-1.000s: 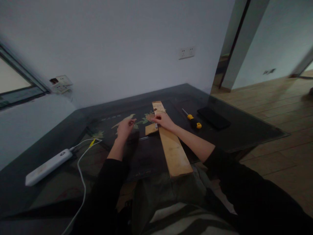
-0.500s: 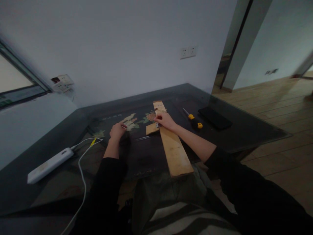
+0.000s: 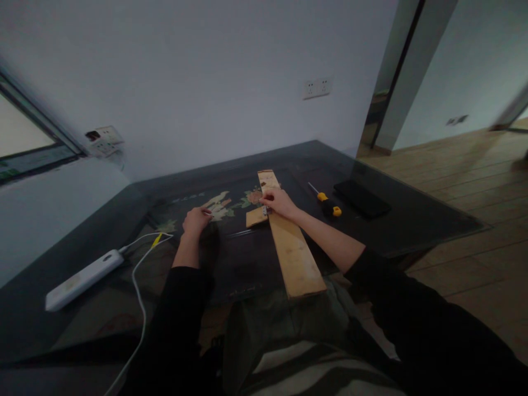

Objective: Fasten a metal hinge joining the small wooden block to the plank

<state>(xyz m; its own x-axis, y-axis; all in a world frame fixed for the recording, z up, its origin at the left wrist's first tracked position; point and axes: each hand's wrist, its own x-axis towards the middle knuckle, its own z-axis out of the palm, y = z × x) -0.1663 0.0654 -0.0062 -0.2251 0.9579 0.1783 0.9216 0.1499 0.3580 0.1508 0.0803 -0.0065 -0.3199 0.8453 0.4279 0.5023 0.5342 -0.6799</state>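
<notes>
A long wooden board lies lengthwise on the dark table, its near end reaching over the front edge. Beside it, on the left, sits a short wood piece, with a small metal hinge where the two meet. My right hand rests over the board just above the hinge, thumb and fingers pinched together; whatever they hold is too small to name. Off to the left, my left hand hovers at the tabletop with its fingertips closed together. A pale tiny thing may be between them, but I cannot make it out.
A yellow and black screwdriver lies right of the board, next to a flat black object. At the left, a white power strip trails its white cable over the table's front edge. The wall stands behind.
My left hand has shifted slightly to the left, away from the short wood piece. My right hand and the board have stayed almost where they were.
</notes>
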